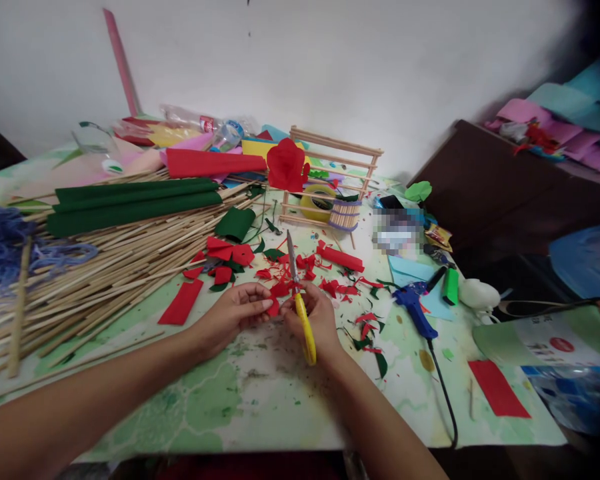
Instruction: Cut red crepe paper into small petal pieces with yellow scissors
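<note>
Near the middle of the table my left hand [244,310] pinches a small red piece [274,307] between thumb and fingers. My right hand [316,319] is closed around yellow-handled scissors [307,333], whose blades point away from me, toward the wall. Just beyond both hands lie red scraps [307,265], mixed with bits of green. A flat red strip [181,302] rests left of my left hand, and a rolled red piece [341,257] lies beyond my right hand. A large red flower [286,165] stands by a wooden stick frame [335,141] farther back.
Long thin sticks [130,257] and green rolls [135,203] cover the left side, beside blue yarn [0,243]. On the right lie a blue glue gun [416,310] with its cord, a green bottle-like object [545,333] and another red strip [499,389].
</note>
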Action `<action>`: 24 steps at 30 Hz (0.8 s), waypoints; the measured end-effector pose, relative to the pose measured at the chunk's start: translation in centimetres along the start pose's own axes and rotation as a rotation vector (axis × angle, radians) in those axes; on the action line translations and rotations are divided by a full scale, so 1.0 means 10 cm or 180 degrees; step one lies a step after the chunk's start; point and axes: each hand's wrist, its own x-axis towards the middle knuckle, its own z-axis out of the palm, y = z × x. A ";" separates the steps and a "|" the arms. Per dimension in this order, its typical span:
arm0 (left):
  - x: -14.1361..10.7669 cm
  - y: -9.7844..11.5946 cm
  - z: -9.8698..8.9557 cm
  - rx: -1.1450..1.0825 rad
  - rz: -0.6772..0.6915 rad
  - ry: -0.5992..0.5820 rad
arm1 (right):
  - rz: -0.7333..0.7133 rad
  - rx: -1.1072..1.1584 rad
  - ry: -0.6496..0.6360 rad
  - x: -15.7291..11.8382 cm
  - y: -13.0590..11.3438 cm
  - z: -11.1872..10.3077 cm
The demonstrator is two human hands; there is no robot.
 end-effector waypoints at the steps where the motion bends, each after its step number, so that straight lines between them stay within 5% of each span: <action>1: 0.00 0.00 0.00 0.0020 -0.0008 -0.0015 | 0.0019 0.0045 0.0033 0.01 0.00 -0.01; 6: -0.01 -0.01 -0.01 0.0119 -0.0032 -0.0038 | -0.0035 0.0218 0.0211 0.02 0.02 -0.06; 12: -0.02 -0.01 0.00 0.0280 0.0001 -0.0081 | 0.0177 0.0272 -0.0206 0.01 0.03 -0.06; 17: -0.02 -0.02 0.02 0.0513 -0.0033 -0.0088 | 0.0229 0.0192 -0.0101 0.00 -0.01 -0.07; 24: 0.00 -0.05 -0.01 0.0995 -0.0090 -0.0475 | 0.0134 0.0222 -0.0055 0.01 -0.04 -0.09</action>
